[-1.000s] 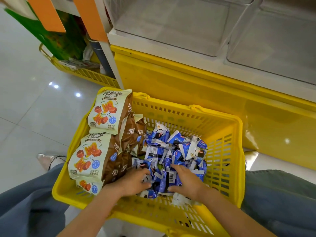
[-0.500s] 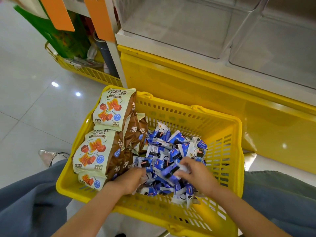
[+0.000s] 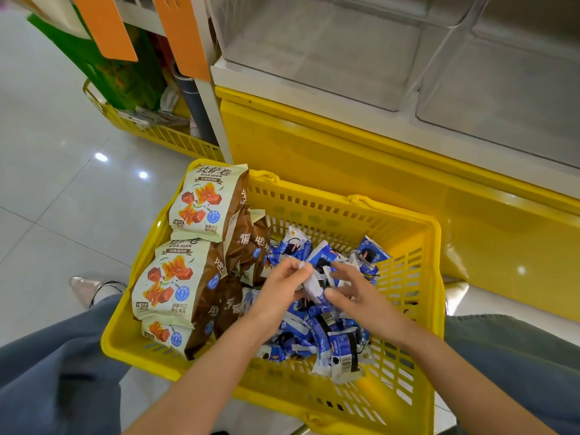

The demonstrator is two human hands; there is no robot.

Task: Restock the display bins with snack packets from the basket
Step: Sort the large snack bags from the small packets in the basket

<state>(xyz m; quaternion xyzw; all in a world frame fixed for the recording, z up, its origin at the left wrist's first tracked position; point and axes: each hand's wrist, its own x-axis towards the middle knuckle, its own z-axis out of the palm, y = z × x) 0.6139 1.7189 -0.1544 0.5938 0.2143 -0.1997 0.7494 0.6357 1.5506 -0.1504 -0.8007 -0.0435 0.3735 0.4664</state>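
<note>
Head view: left hand (image 3: 279, 293) pinches bunch of blue snack packets (image 3: 332, 340); right hand (image 3: 361, 296), fingers spread, touches same bunch. Packets heaped in yellow basket (image 3: 436, 277), right of brown-cream bags (image 3: 179, 284). Clear display bins (image 3: 345, 58) beyond, above.

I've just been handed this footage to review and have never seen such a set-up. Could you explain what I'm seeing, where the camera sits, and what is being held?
No machine here: these are a person's two bare hands, filmed by one camera worn on the head, looking forward and down. A yellow basket sits between the person's legs. It holds big cream-and-brown snack bags and, beside them, a heap of small blue packets. The left hand grips a few packets; the right hand, fingers spread, touches that bunch. Above are clear display bins, nothing visible inside.
</note>
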